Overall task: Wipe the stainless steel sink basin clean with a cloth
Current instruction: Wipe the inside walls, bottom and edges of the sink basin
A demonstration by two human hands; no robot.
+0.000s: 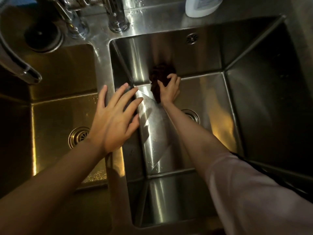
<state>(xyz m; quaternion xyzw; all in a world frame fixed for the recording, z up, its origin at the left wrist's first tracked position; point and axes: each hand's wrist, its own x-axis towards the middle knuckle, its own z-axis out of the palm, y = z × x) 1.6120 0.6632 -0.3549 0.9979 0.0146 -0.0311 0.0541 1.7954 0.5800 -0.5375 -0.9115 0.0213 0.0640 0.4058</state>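
Gripping crumpled dark cloth [160, 82] against glossy square steel basin [211, 92], right hand [171, 89]

white bottle [202, 5] cut off at top edge.

Dim, warm-tinted scene; white glare streaks the square stainless steel sink basin [152, 129] centrally, deep shadow at three o'clock, edges bowed.
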